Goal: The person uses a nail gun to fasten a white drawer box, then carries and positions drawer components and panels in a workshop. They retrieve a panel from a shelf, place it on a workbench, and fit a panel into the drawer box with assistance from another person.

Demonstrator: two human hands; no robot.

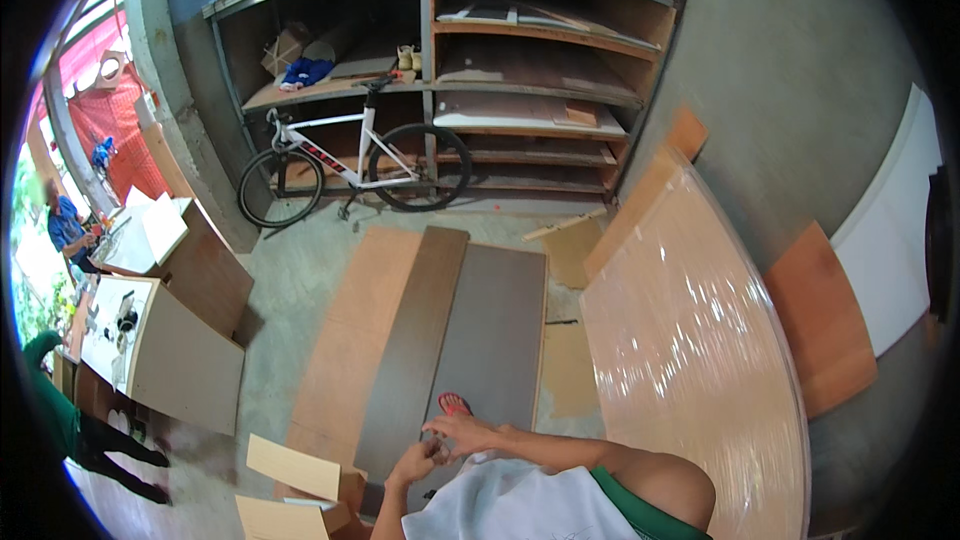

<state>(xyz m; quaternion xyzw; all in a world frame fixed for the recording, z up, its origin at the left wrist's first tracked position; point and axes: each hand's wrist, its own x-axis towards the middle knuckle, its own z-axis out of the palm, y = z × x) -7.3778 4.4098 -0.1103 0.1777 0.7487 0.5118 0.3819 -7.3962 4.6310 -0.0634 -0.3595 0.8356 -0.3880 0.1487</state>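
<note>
The left hand and the right hand meet in front of the person's white shirt, fingers curled and touching each other; whether they pinch anything small between them cannot be told. Just beyond the right hand a red sandal stands on the grey board, a long flat matt panel lying on the concrete floor. Touching it to the left is a dark brown board, and beyond that a light brown board, all three side by side and running away from the hands. To the right of the hands a large glossy pale-orange sheet leans up. Left of and below the left hand lie small pale wooden blocks. Farther left stands a plain beige cabinet. Far ahead, a white bicycle leans against wooden shelving, where a crumpled cardboard box sits on a shelf.
</note>
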